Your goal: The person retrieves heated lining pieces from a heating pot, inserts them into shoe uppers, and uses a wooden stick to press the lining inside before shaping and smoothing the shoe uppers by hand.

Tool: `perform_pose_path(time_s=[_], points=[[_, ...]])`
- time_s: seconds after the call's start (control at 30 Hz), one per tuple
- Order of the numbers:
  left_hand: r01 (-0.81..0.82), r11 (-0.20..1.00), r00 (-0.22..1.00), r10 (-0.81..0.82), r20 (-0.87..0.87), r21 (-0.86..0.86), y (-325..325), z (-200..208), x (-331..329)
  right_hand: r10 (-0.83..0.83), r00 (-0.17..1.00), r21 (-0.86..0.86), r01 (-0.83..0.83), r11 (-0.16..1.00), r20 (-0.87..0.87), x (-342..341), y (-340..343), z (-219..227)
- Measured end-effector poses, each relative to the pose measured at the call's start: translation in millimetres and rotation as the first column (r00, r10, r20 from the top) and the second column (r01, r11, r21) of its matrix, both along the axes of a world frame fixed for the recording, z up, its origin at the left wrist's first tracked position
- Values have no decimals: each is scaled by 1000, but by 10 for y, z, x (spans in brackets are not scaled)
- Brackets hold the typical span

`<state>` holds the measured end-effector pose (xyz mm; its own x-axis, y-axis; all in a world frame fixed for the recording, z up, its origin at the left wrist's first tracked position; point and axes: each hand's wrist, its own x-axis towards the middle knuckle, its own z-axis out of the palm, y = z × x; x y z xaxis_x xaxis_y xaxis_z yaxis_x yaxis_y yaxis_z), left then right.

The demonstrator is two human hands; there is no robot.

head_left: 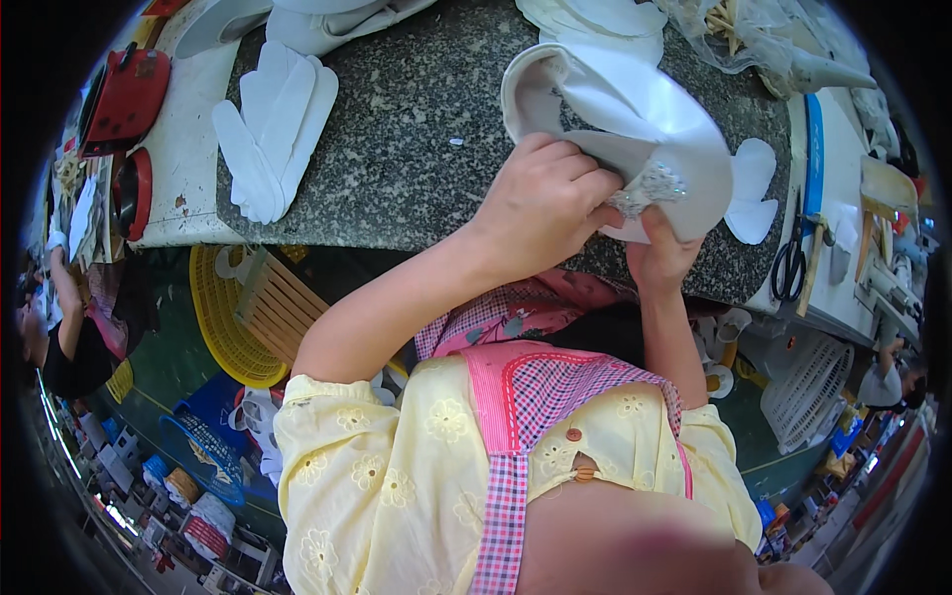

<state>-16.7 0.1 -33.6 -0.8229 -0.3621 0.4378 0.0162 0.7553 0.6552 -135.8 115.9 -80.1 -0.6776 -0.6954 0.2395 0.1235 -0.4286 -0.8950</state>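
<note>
A white satin shoe upper [684, 119] with a cluster of sparkling stones [659, 183] is held up over the near right part of the speckled stone slab [416, 119]. My left hand [545, 198] is closed on its near left edge, with thumb and fingertips beside the stones. Below the cluster, my right hand [666, 253] grips the near edge, its thumb against the stones and its other fingers partly hidden behind the upper. White insole-shaped pieces [278, 134] lie fanned out on the slab's left, and more white pieces [754, 188] rest just right of the upper.
Black-handled scissors [789, 266] and a blue strip [814, 159] are along the right side. Clear plastic bags [734, 45] sit at the back right. A red container [129, 99] stands far left. Below the table's left side is a yellow basket [208, 327]. Other people are at both sides.
</note>
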Motion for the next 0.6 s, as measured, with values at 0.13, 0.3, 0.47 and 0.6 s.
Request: perform_pose_path(time_s=[0.13, 0.3, 0.47, 0.6], points=[[176, 979, 978, -163, 127, -100, -113, 19, 11, 362, 840, -69, -366, 928, 404, -292, 113, 208], [174, 916, 985, -161, 68, -360, -236, 56, 19, 268, 890, 159, -345, 925, 370, -259, 57, 336], [52, 998, 995, -49, -89, 25, -25, -119, 102, 146, 842, 128, -246, 961, 519, -88, 93, 230], [217, 974, 965, -204, 162, -67, -126, 19, 84, 391, 556, -196, -378, 905, 733, -117, 122, 164]])
